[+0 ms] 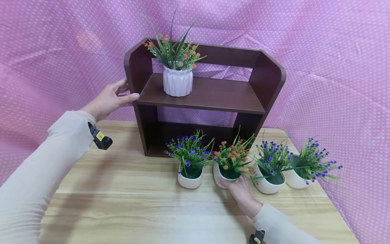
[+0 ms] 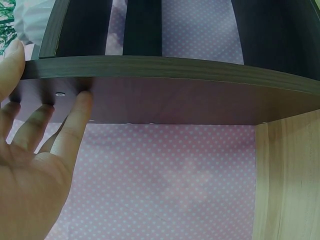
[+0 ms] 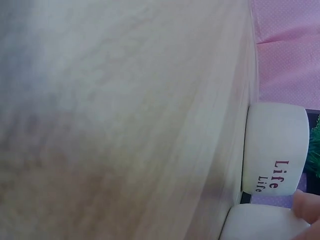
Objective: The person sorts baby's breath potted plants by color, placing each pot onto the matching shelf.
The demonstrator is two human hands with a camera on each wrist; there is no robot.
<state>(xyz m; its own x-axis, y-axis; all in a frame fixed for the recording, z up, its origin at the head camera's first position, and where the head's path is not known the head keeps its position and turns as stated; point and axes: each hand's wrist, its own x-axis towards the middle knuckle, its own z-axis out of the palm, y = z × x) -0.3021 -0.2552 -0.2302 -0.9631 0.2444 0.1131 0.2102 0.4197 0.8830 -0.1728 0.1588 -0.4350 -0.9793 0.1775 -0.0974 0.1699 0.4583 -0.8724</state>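
Observation:
My left hand grips the left side panel of a dark brown two-tier shelf. In the left wrist view, the fingertips press the outer face of the panel, with the thumb over its edge. My right hand holds the rim of a white pot with orange flowers, standing on the table before the shelf. The right wrist view shows only a bit of that hand, at the side of this pot. A white ribbed pot with grass and orange flowers sits on the upper board, towards the left.
Left of the held pot stands a white pot with blue flowers, marked "Life" in the right wrist view. Two more blue-flowered pots stand to the right on the wooden table. Pink dotted cloth hangs behind and around it.

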